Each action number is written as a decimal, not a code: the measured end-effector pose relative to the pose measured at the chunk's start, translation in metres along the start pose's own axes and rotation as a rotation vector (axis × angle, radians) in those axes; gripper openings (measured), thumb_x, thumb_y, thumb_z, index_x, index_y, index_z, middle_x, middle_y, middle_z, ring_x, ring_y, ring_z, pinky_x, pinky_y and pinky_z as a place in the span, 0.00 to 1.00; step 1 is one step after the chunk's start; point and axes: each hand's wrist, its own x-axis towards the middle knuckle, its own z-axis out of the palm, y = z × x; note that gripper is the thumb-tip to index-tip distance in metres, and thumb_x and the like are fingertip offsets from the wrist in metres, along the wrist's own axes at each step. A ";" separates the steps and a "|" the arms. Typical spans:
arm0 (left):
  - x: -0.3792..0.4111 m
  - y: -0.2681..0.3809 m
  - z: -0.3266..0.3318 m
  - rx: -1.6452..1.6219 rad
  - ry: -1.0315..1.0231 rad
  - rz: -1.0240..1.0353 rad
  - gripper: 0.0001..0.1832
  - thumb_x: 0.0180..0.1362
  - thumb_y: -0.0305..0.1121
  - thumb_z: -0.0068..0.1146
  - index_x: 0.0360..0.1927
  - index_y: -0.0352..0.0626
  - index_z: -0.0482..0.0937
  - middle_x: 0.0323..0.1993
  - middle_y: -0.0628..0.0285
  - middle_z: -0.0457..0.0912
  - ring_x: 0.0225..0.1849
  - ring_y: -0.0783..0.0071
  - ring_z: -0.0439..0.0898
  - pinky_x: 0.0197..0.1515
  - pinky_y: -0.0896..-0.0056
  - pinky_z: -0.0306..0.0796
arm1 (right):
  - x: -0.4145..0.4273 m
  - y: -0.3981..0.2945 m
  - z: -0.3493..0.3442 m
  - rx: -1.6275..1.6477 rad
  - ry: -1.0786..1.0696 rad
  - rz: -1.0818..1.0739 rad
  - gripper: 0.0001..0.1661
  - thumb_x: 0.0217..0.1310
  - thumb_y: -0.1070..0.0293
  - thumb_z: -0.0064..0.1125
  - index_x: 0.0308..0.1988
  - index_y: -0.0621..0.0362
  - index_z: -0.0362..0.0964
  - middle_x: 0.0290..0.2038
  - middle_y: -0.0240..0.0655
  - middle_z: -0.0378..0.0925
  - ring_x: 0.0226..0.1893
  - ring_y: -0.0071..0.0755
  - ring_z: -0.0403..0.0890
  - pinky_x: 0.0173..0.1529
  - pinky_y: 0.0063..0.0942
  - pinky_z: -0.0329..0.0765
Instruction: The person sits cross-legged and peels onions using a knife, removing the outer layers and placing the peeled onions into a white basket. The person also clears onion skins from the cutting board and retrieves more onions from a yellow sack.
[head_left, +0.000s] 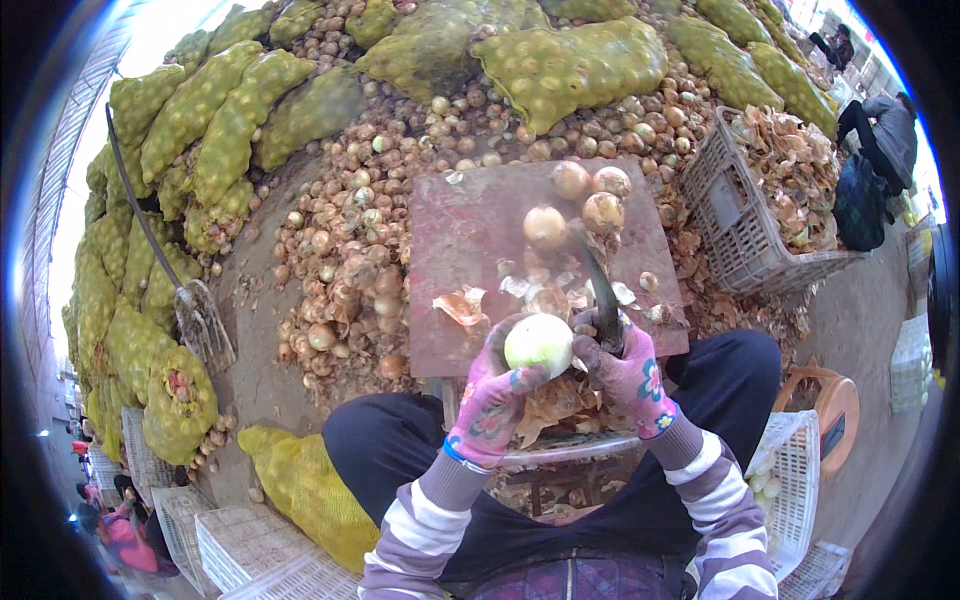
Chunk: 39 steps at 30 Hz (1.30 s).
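A pale, peeled onion (538, 346) rests in my left hand (491, 405), which wears a pink flowered glove. My right hand (626, 375), gloved alike, is shut on a dark curved knife (600, 289) that points away from me. The right thumb touches or nearly touches the onion's right side. Under both hands is a reddish board (465, 225). Several unpeeled onions (545, 227) sit together on its far part. Loose onion skins (461, 306) and scraps lie nearer to me, partly hidden behind the knife and hands.
Loose onions (352, 247) cover the floor left of and beyond the board, with yellow mesh sacks (570, 67) behind. A crate (720, 217) of skins stands right; a crate (799, 480) of peeled onions is near my right knee. A fork-like shovel (202, 322) leans left. Other people (885, 135) sit farther off.
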 end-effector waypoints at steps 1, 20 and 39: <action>0.000 0.000 -0.001 0.003 -0.003 -0.007 0.41 0.42 0.32 0.68 0.62 0.33 0.63 0.53 0.54 0.75 0.54 0.62 0.76 0.59 0.64 0.70 | 0.000 0.002 0.001 -0.033 0.017 -0.028 0.14 0.59 0.68 0.63 0.44 0.61 0.74 0.32 0.26 0.77 0.32 0.15 0.74 0.39 0.19 0.74; -0.002 -0.011 -0.016 -0.525 -0.213 -0.113 0.37 0.50 0.34 0.49 0.66 0.32 0.61 0.64 0.48 0.66 0.66 0.55 0.66 0.71 0.57 0.57 | 0.020 0.007 -0.010 -0.056 0.184 0.161 0.10 0.60 0.65 0.60 0.36 0.62 0.75 0.20 0.23 0.71 0.19 0.15 0.70 0.24 0.19 0.67; -0.002 -0.010 0.009 -0.075 -0.153 -0.065 0.37 0.55 0.35 0.63 0.66 0.36 0.60 0.59 0.55 0.70 0.62 0.65 0.69 0.66 0.65 0.62 | 0.006 0.005 0.001 -0.290 0.078 -0.400 0.08 0.61 0.67 0.62 0.36 0.61 0.75 0.25 0.25 0.76 0.23 0.12 0.71 0.28 0.15 0.69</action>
